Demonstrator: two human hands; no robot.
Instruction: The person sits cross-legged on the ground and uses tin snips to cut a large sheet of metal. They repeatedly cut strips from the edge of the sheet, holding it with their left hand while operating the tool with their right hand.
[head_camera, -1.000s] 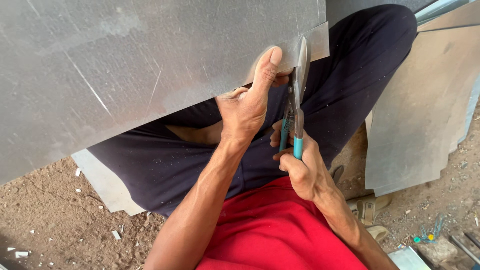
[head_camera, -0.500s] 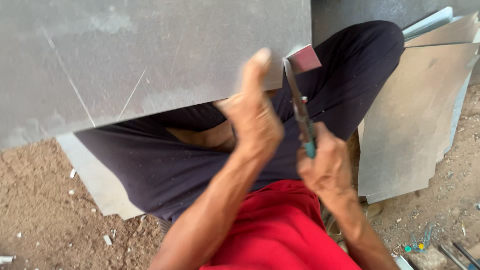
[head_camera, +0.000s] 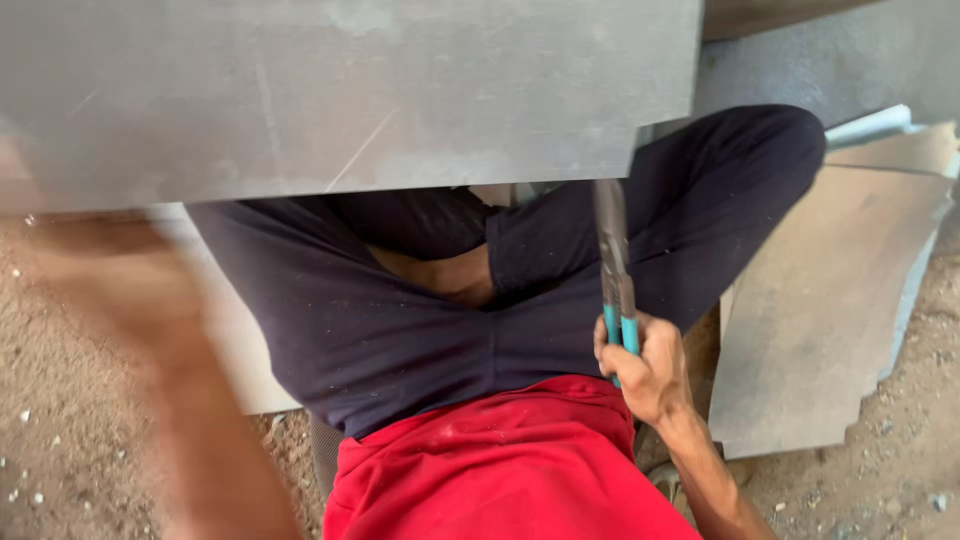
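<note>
On the sandy workshop ground (head_camera: 60, 440), among grey metal offcuts (head_camera: 820, 320), the person sits cross-legged with a large flat grey metal sheet (head_camera: 340, 90) lying across the knees. The right hand (head_camera: 645, 365) is closed around the teal handles of the long metal snips (head_camera: 615, 270), which now stand clear below the sheet's lower right corner, no longer cutting. The left hand (head_camera: 95, 290) has let go of that edge and swung to the left; it is blurred, so I cannot tell whether it is open.

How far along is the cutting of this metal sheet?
No finished cut shows on the sheet from here. The right hand grips the snips, blades at the sheet's lower edge. The left hand is a blur off to the side. How much cutting remains can't be told.
</note>
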